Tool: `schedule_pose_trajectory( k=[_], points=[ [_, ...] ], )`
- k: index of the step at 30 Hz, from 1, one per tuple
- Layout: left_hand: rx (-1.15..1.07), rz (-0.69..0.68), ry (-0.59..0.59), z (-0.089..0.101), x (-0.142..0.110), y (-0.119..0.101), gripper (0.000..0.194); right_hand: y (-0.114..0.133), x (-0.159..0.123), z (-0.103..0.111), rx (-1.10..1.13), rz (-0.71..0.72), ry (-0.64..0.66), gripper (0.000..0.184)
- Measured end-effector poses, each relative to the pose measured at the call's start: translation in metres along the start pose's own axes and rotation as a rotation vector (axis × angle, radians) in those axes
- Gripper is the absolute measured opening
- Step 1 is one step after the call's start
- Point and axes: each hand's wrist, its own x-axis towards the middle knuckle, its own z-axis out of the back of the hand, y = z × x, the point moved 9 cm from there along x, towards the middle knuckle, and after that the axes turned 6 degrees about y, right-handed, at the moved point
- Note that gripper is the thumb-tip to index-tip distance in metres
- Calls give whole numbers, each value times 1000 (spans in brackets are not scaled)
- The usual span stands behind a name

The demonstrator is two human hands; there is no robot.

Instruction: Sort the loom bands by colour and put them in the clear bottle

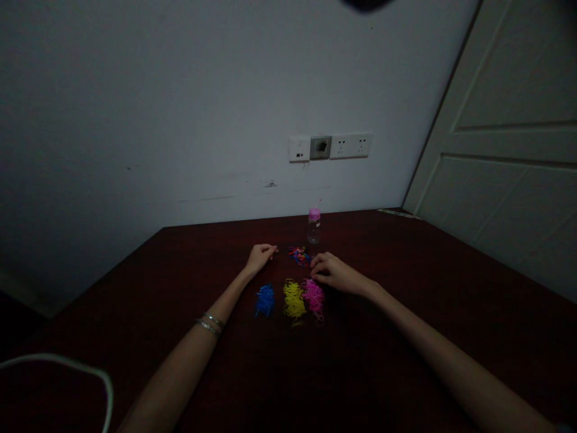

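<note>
Small bands that look like rubber bands lie in piles on the dark red table (216, 373). A blue pile (265, 300), a yellow pile (294, 299) and a pink pile (314, 297) form a row, with a mixed-colour pile (299, 255) behind them. My left hand (261, 257) rests left of the mixed pile, fingers closed together; anything in them is too small to name. Just behind the pink pile, my right hand (328, 270) is curled with its fingertips downward, close to the mixed pile's right side. Whatever those fingertips pinch is hidden.
A clear bottle (314, 230) with a pink lid stands behind the mixed pile. Wall sockets (350, 145) are above the table's far edge. A white cable (58, 359) curves at the lower left, and a pale panelled door (509, 198) rises on the right.
</note>
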Motion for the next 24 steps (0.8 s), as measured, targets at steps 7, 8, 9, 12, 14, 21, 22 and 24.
schedule_pose_trajectory(
  k=[7, 8, 9, 12, 14, 21, 22, 24],
  points=[
    [14, -7, 10, 0, -2, -3, 38, -20, -5, 19, -45, -10, -146, 18],
    [19, -8, 13, 0, -3, -4, 38, -27, -7, 24, -61, -26, -181, 19],
    [24, -8, 16, 0, -3, -5, 38, -35, -9, 28, -80, -49, -217, 19],
    [37, -2, 24, -1, -4, -6, 37, -64, -18, 39, -133, -140, -303, 20],
    [38, -3, 24, -2, -3, -5, 36, -83, -25, 41, -158, -197, -332, 21],
    [36, -12, 30, -2, -2, -5, 33, -134, -44, 39, -204, -333, -363, 22],
    [44, -11, 29, -2, -3, -6, 32, -138, -46, 39, -206, -342, -365, 23],
    [62, -8, 27, -2, -3, -8, 30, -143, -48, 40, -208, -355, -375, 23]
  ],
)
